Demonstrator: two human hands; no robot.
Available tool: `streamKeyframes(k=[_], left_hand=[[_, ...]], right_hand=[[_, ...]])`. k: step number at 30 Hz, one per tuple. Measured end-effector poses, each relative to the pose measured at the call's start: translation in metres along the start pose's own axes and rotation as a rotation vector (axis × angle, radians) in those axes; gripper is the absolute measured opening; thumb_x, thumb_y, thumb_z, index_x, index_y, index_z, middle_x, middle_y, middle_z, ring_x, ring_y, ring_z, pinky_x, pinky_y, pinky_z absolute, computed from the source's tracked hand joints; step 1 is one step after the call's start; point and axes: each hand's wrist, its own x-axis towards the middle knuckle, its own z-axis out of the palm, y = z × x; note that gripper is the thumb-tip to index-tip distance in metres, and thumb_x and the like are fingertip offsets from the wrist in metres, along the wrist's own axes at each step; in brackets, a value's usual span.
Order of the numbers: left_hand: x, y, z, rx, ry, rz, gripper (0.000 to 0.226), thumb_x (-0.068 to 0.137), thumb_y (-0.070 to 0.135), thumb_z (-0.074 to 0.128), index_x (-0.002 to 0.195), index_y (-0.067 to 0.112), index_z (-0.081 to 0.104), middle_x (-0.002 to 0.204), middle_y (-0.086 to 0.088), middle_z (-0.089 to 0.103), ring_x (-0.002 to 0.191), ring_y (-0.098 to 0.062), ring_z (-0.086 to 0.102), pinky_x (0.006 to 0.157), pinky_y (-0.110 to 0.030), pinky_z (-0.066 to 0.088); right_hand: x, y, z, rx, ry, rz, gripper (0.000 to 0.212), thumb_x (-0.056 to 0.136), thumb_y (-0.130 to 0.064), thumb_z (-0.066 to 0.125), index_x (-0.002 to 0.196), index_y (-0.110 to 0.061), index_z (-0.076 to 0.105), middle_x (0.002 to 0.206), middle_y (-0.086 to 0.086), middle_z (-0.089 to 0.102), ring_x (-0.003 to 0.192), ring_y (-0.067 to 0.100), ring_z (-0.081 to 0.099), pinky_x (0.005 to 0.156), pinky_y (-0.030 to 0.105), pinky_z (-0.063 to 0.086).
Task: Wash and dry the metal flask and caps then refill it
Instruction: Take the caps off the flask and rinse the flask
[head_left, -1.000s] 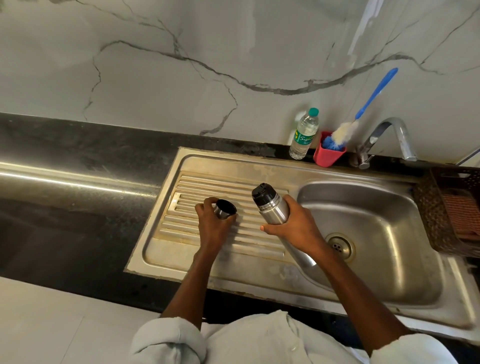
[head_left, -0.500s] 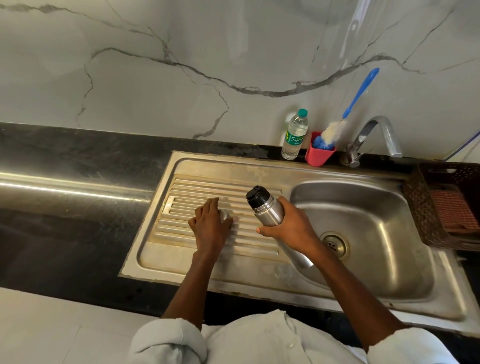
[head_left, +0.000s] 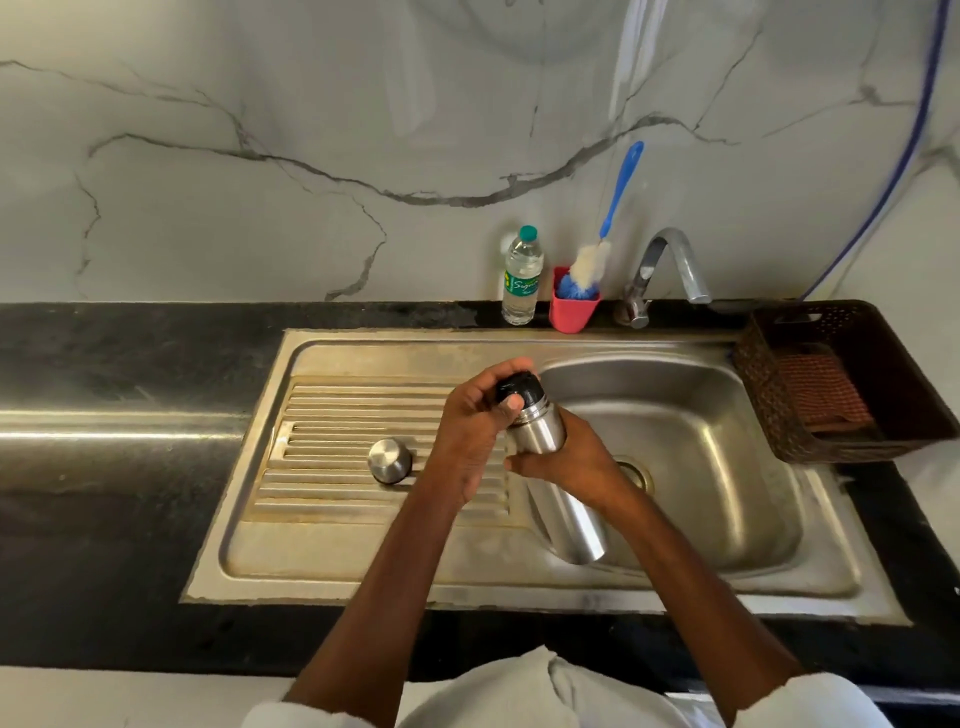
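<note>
Now the long steel sink (head_left: 363, 358) sat under the shiny metal flask (head_left: 558, 478), held tilted over the basin w/ right hand (head_left: 576, 462) wrapped round it. Left hand (head_left: 470, 426) pinched the black inner cap (head_left: 517, 389), prob. unscrewing; next needs a twist. Small round steel cap (head_left: 388, 460) lay on the drainboard.

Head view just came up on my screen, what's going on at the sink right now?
A person stands at the stainless steel sink, holding a silver metal flask tilted over the basin edge. The right hand grips the flask's body, while the left hand grips its black inner cap, apparently to unscrew it. The round steel outer cap sits upside down on the ribbed drainboard. No water is visibly running from the tap.
</note>
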Motion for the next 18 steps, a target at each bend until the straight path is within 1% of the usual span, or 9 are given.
streamKeyframes(k=[2,4,7,9,11,12,15,16,18], left_hand=[[0.000,-0.001,0.026,-0.003,0.184,-0.038,0.041,0.091,-0.011,0.067,0.127,0.008,0.073,0.124,-0.014,0.075,0.112,-0.022,0.069,0.095,-0.030,0.058],[0.001,0.001,0.052,0.001,0.333,-0.065,0.040,0.087,-0.013,0.071,0.120,0.008,0.076,0.114,-0.009,0.078,0.102,-0.016,0.072,0.084,-0.021,0.059],[0.007,0.004,0.075,0.032,0.412,-0.056,0.039,0.077,0.005,0.090,0.112,0.014,0.076,0.099,0.004,0.078,0.086,-0.006,0.073,0.071,-0.013,0.055],[0.010,0.006,0.084,0.036,0.387,-0.088,0.049,0.072,0.022,0.098,0.112,0.013,0.071,0.096,0.004,0.075,0.082,-0.006,0.072,0.066,-0.012,0.053],[0.014,0.006,0.086,0.032,0.254,-0.121,0.066,0.069,0.039,0.096,0.121,0.015,0.065,0.108,0.000,0.070,0.094,-0.011,0.071,0.072,-0.014,0.054],[0.016,0.004,0.084,-0.004,0.159,-0.123,0.065,0.072,0.039,0.091,0.126,0.016,0.062,0.113,0.000,0.068,0.099,-0.011,0.069,0.077,-0.016,0.055],[0.019,0.003,0.078,-0.182,-0.027,-0.069,0.057,0.083,0.009,0.072,0.137,0.014,0.057,0.121,-0.009,0.066,0.107,-0.014,0.066,0.089,-0.023,0.055],[0.020,0.004,0.079,-0.134,-0.003,-0.042,0.059,0.082,0.005,0.073,0.139,0.012,0.058,0.124,-0.014,0.066,0.107,-0.015,0.067,0.089,-0.024,0.055],[0.022,0.003,0.086,0.059,0.181,-0.030,0.062,0.078,0.010,0.087,0.134,0.013,0.061,0.121,-0.014,0.070,0.098,-0.012,0.072,0.079,-0.019,0.056]], right_hand=[[-0.005,0.003,0.000,-0.093,0.136,0.032,0.060,0.061,-0.035,0.090,0.113,-0.033,0.061,0.097,-0.011,0.071,0.084,0.010,0.068,0.071,0.029,0.052],[-0.009,0.004,-0.003,-0.269,0.287,0.033,0.060,0.063,-0.038,0.086,0.114,-0.035,0.055,0.095,-0.014,0.067,0.082,0.014,0.065,0.069,0.032,0.050],[-0.006,0.007,-0.016,-0.368,0.354,-0.025,0.061,0.062,-0.043,0.085,0.111,-0.034,0.049,0.097,-0.011,0.068,0.083,0.018,0.065,0.070,0.035,0.052],[-0.002,0.010,-0.029,-0.389,0.294,-0.059,0.067,0.061,-0.045,0.086,0.116,-0.035,0.049,0.100,-0.012,0.069,0.084,0.016,0.065,0.071,0.035,0.053],[-0.001,0.010,-0.039,-0.327,0.263,-0.062,0.068,0.060,-0.044,0.087,0.117,-0.036,0.051,0.099,-0.013,0.069,0.084,0.013,0.065,0.070,0.034,0.054],[-0.001,0.011,-0.044,-0.269,0.261,-0.058,0.066,0.060,-0.042,0.088,0.114,-0.037,0.052,0.098,-0.013,0.069,0.082,0.011,0.066,0.069,0.034,0.055],[0.004,0.015,-0.057,-0.155,0.234,-0.037,0.062,0.059,-0.040,0.090,0.109,-0.035,0.053,0.095,-0.012,0.068,0.080,0.007,0.064,0.064,0.027,0.048],[0.006,0.016,-0.060,-0.151,0.214,-0.038,0.064,0.059,-0.041,0.090,0.110,-0.035,0.053,0.096,-0.013,0.068,0.082,0.007,0.065,0.064,0.026,0.047],[0.009,0.016,-0.064,-0.215,0.166,-0.052,0.068,0.060,-0.044,0.090,0.116,-0.037,0.052,0.102,-0.014,0.068,0.087,0.010,0.065,0.068,0.029,0.050]])
